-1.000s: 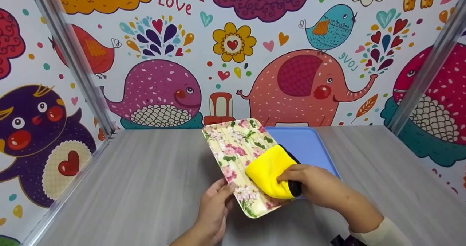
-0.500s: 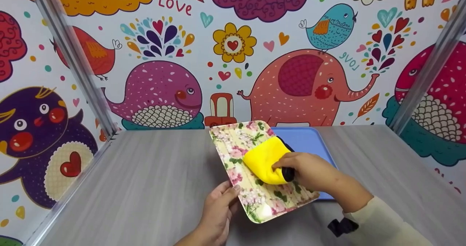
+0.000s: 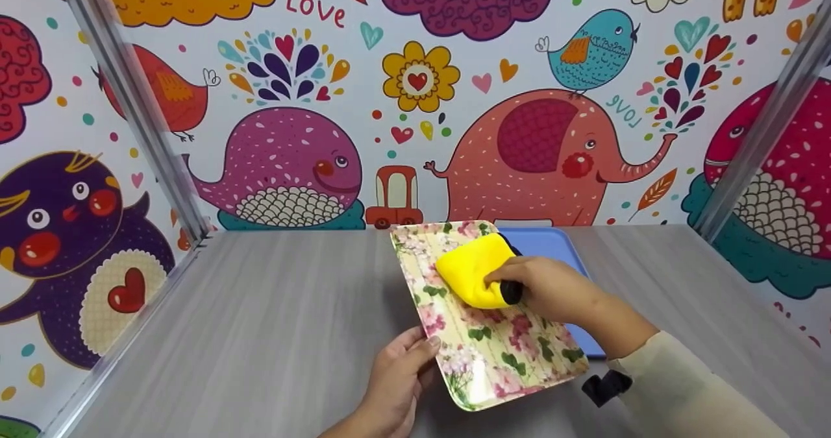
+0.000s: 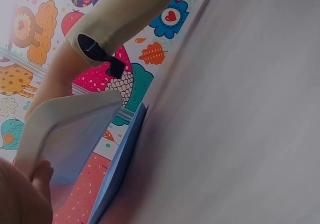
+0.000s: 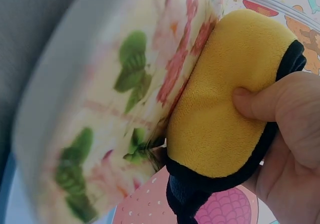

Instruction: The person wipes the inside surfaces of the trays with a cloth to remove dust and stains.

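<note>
A flower-patterned tray (image 3: 493,334) is tilted up off the table, its printed face toward the head camera. My left hand (image 3: 401,373) grips its left edge, thumb on the front and fingers behind. In the left wrist view the pale underside of the tray (image 4: 75,139) shows. A folded yellow cloth (image 3: 472,272) with a black border lies against the upper part of the printed face. My right hand (image 3: 552,292) pinches this cloth, and in the right wrist view the thumb presses into its plush side (image 5: 215,104).
A blue tray (image 3: 548,246) lies on the grey table (image 3: 279,321) behind the flowered tray, partly hidden by it and by the right arm. A cartoon-printed wall (image 3: 415,10) stands at the back, with metal posts (image 3: 139,113) at the corners.
The cloth has slid up the tray's face from near its lower right to its upper part. The flowered tray has shifted slightly right and toward me, with the left hand still gripping it.
</note>
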